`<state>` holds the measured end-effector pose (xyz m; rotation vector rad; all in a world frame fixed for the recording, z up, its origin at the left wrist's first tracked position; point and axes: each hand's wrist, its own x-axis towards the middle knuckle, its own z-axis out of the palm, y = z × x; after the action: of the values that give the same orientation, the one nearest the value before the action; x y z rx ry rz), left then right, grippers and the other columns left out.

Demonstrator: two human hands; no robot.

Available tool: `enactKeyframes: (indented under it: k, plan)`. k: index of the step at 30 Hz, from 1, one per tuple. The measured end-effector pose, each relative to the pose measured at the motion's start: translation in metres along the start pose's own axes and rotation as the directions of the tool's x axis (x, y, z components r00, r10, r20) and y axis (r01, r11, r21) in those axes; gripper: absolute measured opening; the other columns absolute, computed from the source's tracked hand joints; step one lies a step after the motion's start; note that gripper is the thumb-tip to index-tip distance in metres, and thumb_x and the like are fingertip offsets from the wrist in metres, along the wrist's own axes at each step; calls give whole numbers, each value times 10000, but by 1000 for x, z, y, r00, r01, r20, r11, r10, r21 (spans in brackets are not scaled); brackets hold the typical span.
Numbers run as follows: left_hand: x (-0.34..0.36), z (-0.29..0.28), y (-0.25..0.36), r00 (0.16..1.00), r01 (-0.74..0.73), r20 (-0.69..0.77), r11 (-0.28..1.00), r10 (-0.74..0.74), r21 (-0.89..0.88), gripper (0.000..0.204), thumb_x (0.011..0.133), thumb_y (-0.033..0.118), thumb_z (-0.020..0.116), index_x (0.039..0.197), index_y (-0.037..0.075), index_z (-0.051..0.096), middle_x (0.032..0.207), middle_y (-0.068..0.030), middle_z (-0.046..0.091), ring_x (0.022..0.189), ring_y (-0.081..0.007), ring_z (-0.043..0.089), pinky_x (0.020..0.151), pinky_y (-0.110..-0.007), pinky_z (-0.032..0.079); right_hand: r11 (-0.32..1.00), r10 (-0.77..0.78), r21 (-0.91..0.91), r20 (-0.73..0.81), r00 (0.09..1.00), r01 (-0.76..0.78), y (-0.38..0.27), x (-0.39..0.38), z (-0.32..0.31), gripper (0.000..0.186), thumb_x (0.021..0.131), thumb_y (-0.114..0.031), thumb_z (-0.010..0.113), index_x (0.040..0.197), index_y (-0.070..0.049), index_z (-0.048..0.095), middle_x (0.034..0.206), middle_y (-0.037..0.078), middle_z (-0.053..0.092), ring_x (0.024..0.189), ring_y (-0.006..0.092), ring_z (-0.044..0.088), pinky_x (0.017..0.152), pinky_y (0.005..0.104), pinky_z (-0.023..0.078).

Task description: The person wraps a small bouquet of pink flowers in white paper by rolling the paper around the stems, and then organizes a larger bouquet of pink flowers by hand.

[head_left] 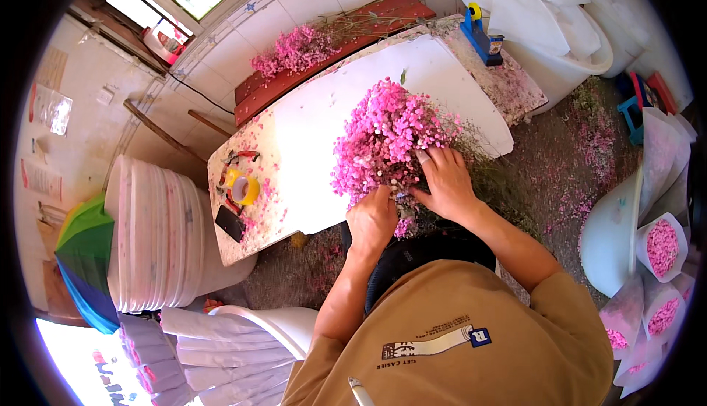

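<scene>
While the rounded bunch of small pink blossoms (387,137) sits at the white, flat surface's (302,148) near edge, the left hand (373,218) clasps its base; the right hand (446,183) curves against its right side, closure uncertain, apparently steadying loose stems. A round yellow tape roll (244,188) lies left, presumably for easy reach.

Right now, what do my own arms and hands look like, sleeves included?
Short tan-brown sleeves leave both forearms bare, with no watch or bracelet visible. The left hand and right hand are ungloved; a pale band, perhaps a ring, shows on the right one.
</scene>
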<state>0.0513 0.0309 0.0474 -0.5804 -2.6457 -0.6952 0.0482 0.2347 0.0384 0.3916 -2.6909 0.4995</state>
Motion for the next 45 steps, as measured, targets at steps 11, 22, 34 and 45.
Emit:
enactKeyframes:
  k: [11,22,34,45]
  plan:
    - [-9,-94,-63,833,193,149,27,-533,-981,91,979,68,689,927,28,626,833,-42,662,657,-99,612,606,-257,517,999,-19,32,-46,999,20,6,-4,14,830,773,-370,854,1404,44,508,1284,206,522,1211,384,493,1118,529,355]
    - [72,-74,2,986,138,94,990,-140,26,277,881,223,788,1086,73,679,761,-110,703,692,-288,697,646,-405,525,1000,-18,3,-53,998,18,-4,-7,13,784,772,-328,847,1383,45,527,1272,207,538,1196,388,504,1097,516,374]
    - [42,-66,-101,723,116,295,-311,-625,-943,231,1031,164,487,872,72,629,748,-38,621,583,-117,585,498,-246,476,999,-36,29,-37,999,37,8,-9,18,750,816,-365,806,1376,48,524,1296,226,518,1201,401,499,1107,542,364]
    - [-99,-111,-133,768,194,585,965,-260,174,765,812,399,854,1413,6,590,1335,-198,665,1311,-370,576,1120,-452,444,510,107,834,184,977,-213,56,24,-87,309,948,-178,759,1223,-44,720,1022,112,782,899,179,739,849,333,581]
